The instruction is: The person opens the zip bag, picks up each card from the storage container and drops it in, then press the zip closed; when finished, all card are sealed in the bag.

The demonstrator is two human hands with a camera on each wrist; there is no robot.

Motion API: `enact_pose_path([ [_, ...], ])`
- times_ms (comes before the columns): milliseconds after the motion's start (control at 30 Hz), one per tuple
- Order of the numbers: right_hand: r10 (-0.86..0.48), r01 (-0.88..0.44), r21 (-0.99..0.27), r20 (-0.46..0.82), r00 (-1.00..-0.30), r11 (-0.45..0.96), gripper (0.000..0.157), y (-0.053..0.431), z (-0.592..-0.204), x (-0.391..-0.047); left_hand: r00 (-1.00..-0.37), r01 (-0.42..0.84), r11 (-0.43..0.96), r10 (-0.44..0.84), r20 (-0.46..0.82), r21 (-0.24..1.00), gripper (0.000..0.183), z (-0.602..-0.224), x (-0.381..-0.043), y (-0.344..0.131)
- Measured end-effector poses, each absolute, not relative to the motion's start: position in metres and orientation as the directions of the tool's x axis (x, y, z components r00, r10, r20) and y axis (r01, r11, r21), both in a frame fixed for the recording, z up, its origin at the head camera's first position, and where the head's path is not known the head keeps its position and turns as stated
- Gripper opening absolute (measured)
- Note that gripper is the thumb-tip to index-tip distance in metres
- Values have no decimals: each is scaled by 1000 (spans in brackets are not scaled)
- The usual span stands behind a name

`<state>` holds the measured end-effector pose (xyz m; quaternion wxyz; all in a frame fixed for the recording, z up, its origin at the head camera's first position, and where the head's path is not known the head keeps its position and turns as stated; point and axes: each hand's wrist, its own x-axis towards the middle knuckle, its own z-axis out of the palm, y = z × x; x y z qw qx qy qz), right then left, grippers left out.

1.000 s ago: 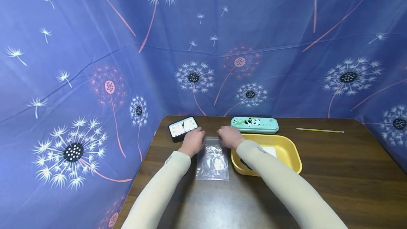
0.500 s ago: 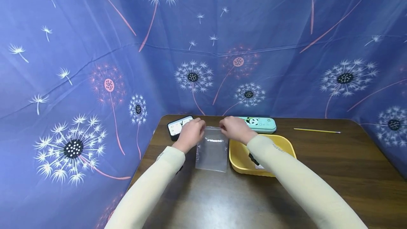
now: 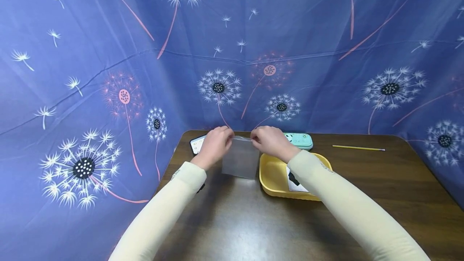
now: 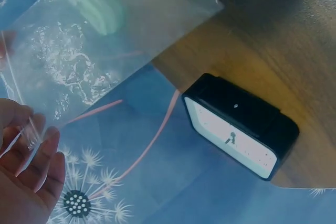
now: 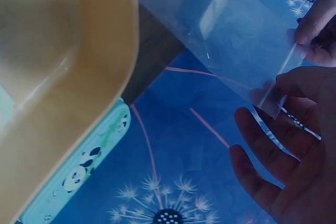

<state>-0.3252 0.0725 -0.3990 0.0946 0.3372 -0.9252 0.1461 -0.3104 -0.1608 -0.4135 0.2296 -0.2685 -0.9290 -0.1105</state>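
A clear zip-lock bag hangs above the table between both hands, with its zip edge at the top. My left hand pinches one upper corner between thumb and fingers; the left wrist view shows the thumb and fingertips on the zip strip of the bag. At the opposite upper corner, my right hand pinches the bag. In the right wrist view the right hand has its thumb and index finger on the zip strip, its other fingers spread. Nothing shows inside the bag.
A black clock with a white face stands behind the left hand. The yellow tray beside the bag holds a white item. Behind it lies a mint panda pencil case. A yellow pencil lies farther right.
Both hands have lifted the bag by its top corners, so it has risen from lying on the table to hanging. The right forearm has moved rightward over the tray.
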Motion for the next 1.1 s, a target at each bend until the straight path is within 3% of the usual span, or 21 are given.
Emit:
enact_pose_path([
  [667,-617,-718,-216,387,-685,662,13,61,-409,-277,-717,612,772,449,533,173,9,-416,-283,-173],
  [1100,-541,-654,-299,383,-749,695,10,47,-429,-251,-669,669,726,492,557,162,11,-432,-267,-177],
])
